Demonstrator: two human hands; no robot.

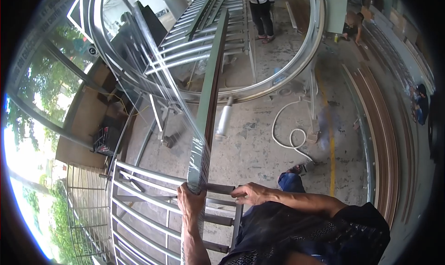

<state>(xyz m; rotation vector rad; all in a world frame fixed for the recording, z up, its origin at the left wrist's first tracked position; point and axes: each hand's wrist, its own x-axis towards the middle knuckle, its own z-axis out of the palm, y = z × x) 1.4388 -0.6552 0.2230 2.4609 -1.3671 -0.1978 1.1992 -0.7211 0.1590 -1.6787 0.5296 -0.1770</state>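
Observation:
A long green bar with a brown side [209, 98] runs away from me over the roller stand, its near end partly covered by clear, wrinkled film. My left hand [191, 201] is closed around that near end. To the right of it, my right hand [251, 193] has its fingers curled together beside the dark end frame of a roller rack [238, 214]. What those fingers hold, if anything, is hidden. Metal rollers of the rack [148, 201] lie beneath and left of the bar.
A large metal ring [306, 56] encircles the bar ahead, with a white roll [225, 120] on it. Beyond lies another roller table [199, 45], where a person [260, 10] stands. A pale hose [278, 121] loops on the floor. Long brown profiles [378, 135] lie right; another person [353, 26] crouches there.

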